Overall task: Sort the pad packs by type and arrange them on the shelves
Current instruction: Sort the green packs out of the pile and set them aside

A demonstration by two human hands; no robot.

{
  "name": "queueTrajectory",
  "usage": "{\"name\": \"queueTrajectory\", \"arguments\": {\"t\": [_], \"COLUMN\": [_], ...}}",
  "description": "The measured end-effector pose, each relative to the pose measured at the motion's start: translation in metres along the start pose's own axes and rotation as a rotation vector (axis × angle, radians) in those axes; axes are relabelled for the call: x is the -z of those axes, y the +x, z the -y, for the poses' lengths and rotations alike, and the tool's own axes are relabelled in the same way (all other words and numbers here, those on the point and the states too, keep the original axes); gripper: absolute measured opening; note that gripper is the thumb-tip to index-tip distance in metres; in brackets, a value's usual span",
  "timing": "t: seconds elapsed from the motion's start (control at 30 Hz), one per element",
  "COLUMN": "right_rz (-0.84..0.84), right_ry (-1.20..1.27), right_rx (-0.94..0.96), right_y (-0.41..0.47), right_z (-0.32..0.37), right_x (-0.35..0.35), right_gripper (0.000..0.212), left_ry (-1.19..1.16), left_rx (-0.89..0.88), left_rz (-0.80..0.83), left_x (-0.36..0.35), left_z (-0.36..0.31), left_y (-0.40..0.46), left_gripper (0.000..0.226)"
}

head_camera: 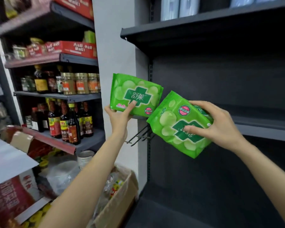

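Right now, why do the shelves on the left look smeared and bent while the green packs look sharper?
Head view: the wide lens bows the left shelves and the edges smear with blur; the green packs, one in the left hand and one in the right hand, sit near the centre and read sharper; the dark shelf unit is dim, with little detail.

hands [120, 116] [215, 124] gripping green pad packs [135, 94], dark shelf [262, 124]

Dark shelving [220, 17], white pillar [115, 46]

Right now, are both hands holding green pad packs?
Yes: the left hand grips one green pack and the right hand grips another.
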State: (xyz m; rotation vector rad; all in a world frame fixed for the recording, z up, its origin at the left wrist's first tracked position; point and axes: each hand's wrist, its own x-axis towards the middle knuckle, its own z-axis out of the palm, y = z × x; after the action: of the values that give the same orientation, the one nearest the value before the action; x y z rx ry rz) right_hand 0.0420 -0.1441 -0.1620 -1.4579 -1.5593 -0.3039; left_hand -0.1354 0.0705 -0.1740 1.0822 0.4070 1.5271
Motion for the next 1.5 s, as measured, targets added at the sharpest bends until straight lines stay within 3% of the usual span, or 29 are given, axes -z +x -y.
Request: {"name": "queueTrajectory", "arguments": {"t": [0.17,0.3,0.37,0.5,0.57,0.67,0.73,0.83,0.93,1.0,1.07,1.2,1.37,1.5], "right_rz": [-0.100,-0.148,-0.128,-0.049,0.007,0.103,0.159,0.223,0.263,0.244,0.186,0.105,0.238,0.228], "right_ry": [-0.030,-0.101,-0.160,-0.349,-0.412,-0.462,-0.487,-0.568,-0.711,-0.820,-0.735,-0.113,-0.017,-0.169], "right_rx": [0.005,0.020,0.018,0.055,0.065,0.083,0.114,0.158,0.207,0.193,0.105,-0.174,-0.312,-0.274], "right_y": [0.044,0.074,0.083,0.093,0.097,0.106,0.114,0.134,0.156,0.163,0.161,0.150,0.156,0.172], "right_z": [-0.002,-0.007,-0.011,-0.020,-0.023,-0.024,-0.022,-0.016,-0.013,-0.014,-0.020,-0.036,-0.058,-0.070], "right_x": [0.017,0.029,0.033,0.041,0.041,0.031,0.019,-0.002,-0.026,-0.041,-0.045,-0.024,-0.025,-0.047], "right_gripper": [0.071,0.068,0.069,0.071,0.072,0.074,0.073,0.073,0.073,0.075,0.083,0.102,0.092,0.079], "left_ry": [-0.225,-0.301,-0.121,0.513,0.755,1.155,1.283,1.085,0.496,0.446,0.577,0.780,1.014,1.282], "left_rx": [0.122,0.203,0.139,-0.202,-0.316,-0.337,-0.280,-0.216,-0.078,-0.096,-0.182,-0.308,-0.563,-0.896], "left_rz": [-0.027,-0.050,0.000,0.246,0.240,0.240,0.285,0.309,0.363,0.480,0.553,0.512,0.294,0.204], "left_x": [-0.046,-0.081,-0.083,-0.075,-0.068,-0.056,-0.051,-0.048,-0.045,-0.041,-0.039,-0.030,-0.036,-0.044], "left_z": [0.013,0.024,0.037,0.056,0.060,0.062,0.060,0.045,0.022,0.015,0.019,0.026,0.028,0.036], "left_y": [0.021,0.029,0.038,0.049,0.059,0.075,0.083,0.086,0.073,0.060,0.053,0.058,0.055,0.065], "left_gripper": [0.043,0.050,0.056,0.067,0.064,0.058,0.047,0.042,0.064,0.087,0.117,0.114,0.108,0.069]}}
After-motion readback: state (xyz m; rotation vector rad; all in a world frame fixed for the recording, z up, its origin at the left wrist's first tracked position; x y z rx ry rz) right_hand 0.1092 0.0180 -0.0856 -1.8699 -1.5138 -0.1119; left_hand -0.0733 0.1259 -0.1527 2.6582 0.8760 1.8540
